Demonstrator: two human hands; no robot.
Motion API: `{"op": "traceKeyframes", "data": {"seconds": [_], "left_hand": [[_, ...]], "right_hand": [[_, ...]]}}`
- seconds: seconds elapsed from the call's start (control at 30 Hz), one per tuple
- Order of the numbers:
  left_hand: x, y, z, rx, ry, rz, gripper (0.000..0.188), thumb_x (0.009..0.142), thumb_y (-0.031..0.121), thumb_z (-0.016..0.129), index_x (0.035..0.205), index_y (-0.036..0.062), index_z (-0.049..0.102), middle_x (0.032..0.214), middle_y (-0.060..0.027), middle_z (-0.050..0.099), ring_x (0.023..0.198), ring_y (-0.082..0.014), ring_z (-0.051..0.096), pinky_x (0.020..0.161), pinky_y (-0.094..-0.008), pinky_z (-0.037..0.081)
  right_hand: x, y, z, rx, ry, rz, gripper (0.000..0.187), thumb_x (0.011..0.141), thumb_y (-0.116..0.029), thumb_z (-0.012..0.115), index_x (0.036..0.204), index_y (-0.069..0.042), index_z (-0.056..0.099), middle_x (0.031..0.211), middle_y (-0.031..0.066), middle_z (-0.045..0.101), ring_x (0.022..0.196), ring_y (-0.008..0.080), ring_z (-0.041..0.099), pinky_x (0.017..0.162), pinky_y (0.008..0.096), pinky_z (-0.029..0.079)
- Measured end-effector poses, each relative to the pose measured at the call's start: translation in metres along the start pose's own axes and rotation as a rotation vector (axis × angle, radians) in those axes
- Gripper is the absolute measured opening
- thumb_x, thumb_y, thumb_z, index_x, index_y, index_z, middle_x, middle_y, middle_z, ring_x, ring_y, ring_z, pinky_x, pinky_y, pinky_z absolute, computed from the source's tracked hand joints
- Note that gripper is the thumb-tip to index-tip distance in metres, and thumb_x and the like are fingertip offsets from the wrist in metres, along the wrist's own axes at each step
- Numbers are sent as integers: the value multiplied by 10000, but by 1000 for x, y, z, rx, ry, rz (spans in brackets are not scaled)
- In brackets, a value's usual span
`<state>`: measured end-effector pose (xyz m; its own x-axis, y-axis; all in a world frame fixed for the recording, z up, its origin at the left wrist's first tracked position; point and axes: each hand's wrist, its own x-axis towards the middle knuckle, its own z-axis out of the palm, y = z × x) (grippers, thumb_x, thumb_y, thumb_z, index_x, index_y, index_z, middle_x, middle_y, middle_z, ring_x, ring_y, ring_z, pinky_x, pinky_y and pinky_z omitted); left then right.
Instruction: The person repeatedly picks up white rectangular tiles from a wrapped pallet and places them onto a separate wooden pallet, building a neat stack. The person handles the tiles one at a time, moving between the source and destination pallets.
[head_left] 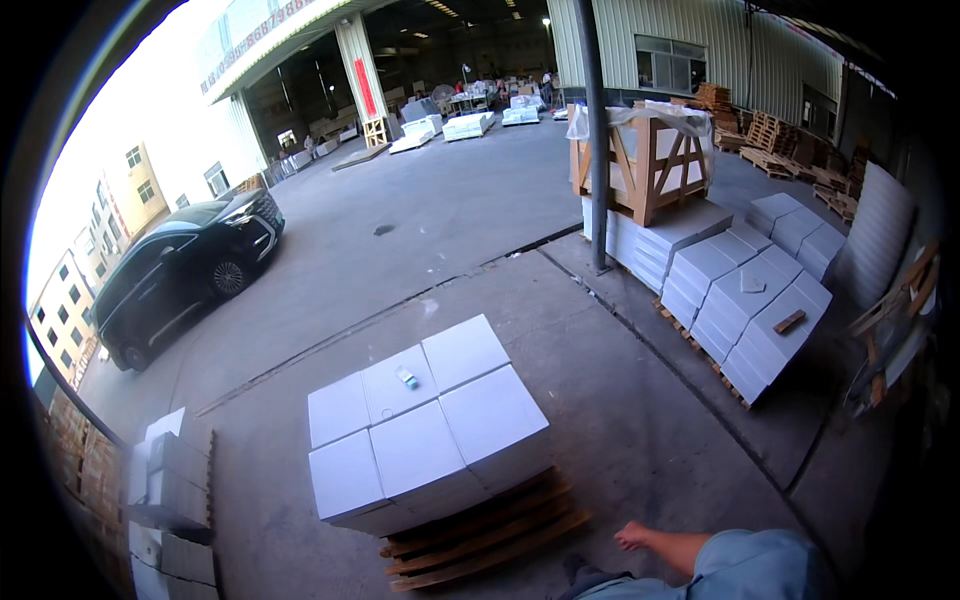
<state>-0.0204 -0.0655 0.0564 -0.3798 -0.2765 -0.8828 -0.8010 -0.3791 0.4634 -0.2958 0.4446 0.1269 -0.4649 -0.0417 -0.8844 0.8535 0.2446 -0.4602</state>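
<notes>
My right hand hangs low at the bottom of the head view, its fingers curled in with nothing visible in them. A short blue-grey sleeve covers the upper arm. My left hand is out of the picture. Nearest to the right hand is a wooden pallet, apart from it. White rectangular blocks sit in two rows above the pallet's slats. On top of them lies a small white and green object, too small to name, beside a thin loop.
A dark car stands at the left. Right of me, more white stacks rest on a pallet, near a post and a wooden crate. Grey stacks stand at the lower left. A groove crosses the concrete floor.
</notes>
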Motion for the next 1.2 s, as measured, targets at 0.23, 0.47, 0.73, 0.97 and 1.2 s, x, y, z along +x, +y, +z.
{"op": "traceKeyframes", "data": {"seconds": [0.23,0.47,0.73,0.97,1.2], "left_hand": [[8,21,26,38,56,63,566,894,459,508,1245,17,469,1085,-139,620,834,-250,647,616,-393,509],[-11,51,17,36,-34,-2,509,878,495,505,1121,48,535,953,-153,621,739,-303,634,545,-422,519],[3,123,24,179,-37,64,362,844,274,466,1055,-14,527,938,-170,613,744,-312,655,568,-428,525],[2,165,62,270,-37,99,303,851,205,442,1012,-23,561,866,-153,616,679,-266,645,510,-370,498],[6,173,47,371,-81,41,337,867,181,451,1115,-42,496,993,-211,602,757,-337,649,580,-424,519]], "right_hand": [[5,-8,-41,-16,128,66,225,841,-249,626,807,-27,613,713,60,602,596,178,617,474,295,490],[21,8,-34,130,99,21,237,854,-249,614,902,-17,610,773,78,625,653,200,640,517,314,520],[-16,33,7,210,85,84,283,845,-248,607,956,12,593,803,107,624,651,215,618,533,340,516],[-39,35,8,234,149,59,324,864,-260,588,1022,23,577,923,151,625,772,259,641,625,360,541],[-59,24,26,200,162,62,365,873,-281,573,1070,27,572,987,157,630,842,270,654,682,365,553]]}}
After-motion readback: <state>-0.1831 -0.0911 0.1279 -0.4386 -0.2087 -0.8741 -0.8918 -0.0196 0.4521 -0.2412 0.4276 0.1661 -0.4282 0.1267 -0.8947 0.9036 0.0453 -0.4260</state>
